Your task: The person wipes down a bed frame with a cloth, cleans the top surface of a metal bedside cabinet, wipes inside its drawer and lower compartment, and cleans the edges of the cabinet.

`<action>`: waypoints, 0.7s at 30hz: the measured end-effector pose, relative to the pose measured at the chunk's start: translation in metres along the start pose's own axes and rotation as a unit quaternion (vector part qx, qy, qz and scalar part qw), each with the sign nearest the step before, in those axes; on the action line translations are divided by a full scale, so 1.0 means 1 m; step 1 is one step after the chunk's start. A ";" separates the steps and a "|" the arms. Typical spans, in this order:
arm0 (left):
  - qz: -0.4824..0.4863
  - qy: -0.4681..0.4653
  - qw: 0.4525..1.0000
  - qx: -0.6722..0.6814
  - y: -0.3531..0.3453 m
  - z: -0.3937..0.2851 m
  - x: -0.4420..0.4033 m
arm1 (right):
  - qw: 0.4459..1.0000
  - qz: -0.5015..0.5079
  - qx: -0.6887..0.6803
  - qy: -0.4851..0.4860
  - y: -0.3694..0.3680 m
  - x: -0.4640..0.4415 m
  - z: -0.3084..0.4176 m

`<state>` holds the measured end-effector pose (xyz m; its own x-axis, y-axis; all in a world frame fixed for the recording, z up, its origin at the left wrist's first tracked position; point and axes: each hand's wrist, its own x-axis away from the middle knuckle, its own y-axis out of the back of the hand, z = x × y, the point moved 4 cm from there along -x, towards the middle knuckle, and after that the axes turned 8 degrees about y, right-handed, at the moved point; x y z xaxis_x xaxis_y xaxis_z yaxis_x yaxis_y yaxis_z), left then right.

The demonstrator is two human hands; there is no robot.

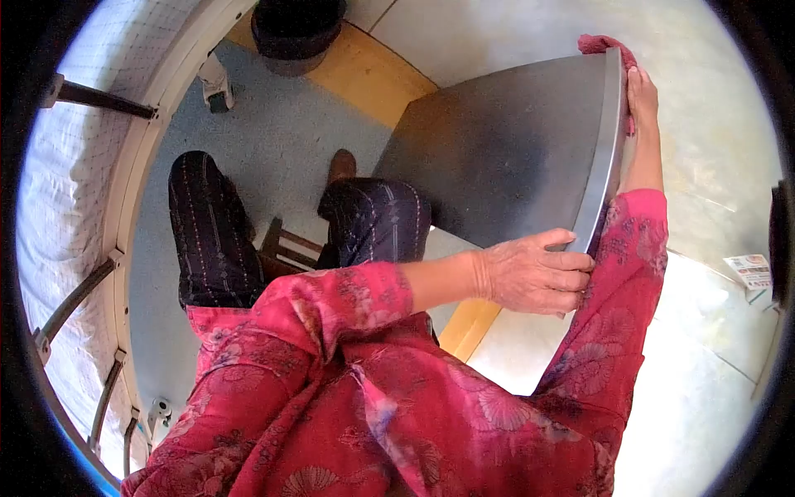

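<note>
A dark grey panel-like piece point(505, 141) with a silver edge point(609, 157) stands in front of me, its kind not clear. My left hand point(534, 273) is closed over the near end of the silver edge, thumb on top and fingers curled over it. Farther along, my right hand point(643, 95) presses a crumpled red cloth point(604, 43) against the outer side and far corner of the same piece. Part of the cloth sticks out past the corner; the rest is hidden behind the edge and under the fingers.
At the left is a white metal frame point(124, 190) with dark bars and pale fabric. A dark bucket-like container point(296, 33) stands at the top. Between my legs shows a wooden stool point(290, 248). A printed paper point(752, 273) lies at the right on light tiles.
</note>
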<state>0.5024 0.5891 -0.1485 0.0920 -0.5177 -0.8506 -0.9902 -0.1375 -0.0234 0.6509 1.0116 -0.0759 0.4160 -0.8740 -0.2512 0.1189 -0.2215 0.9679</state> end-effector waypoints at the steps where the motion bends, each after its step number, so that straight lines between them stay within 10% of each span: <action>1: -0.004 -0.024 1.000 -0.004 0.001 0.000 0.000 | 1.000 0.006 0.004 -0.002 0.001 0.014 0.006; 11: 0.023 -0.020 0.998 -0.047 0.011 0.000 -0.003 | 0.993 -0.020 -0.099 0.063 0.068 0.190 0.157; 21: 0.015 0.012 0.998 -0.057 0.005 -0.025 0.010 | 0.935 0.001 -0.349 -0.069 0.115 0.341 0.215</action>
<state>0.5010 0.5623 -0.1439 0.0663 -0.5434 -0.8368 -0.9743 -0.2162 0.0632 0.6130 0.5950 -0.0474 0.3020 -0.9323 -0.1990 0.6977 0.0739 0.7125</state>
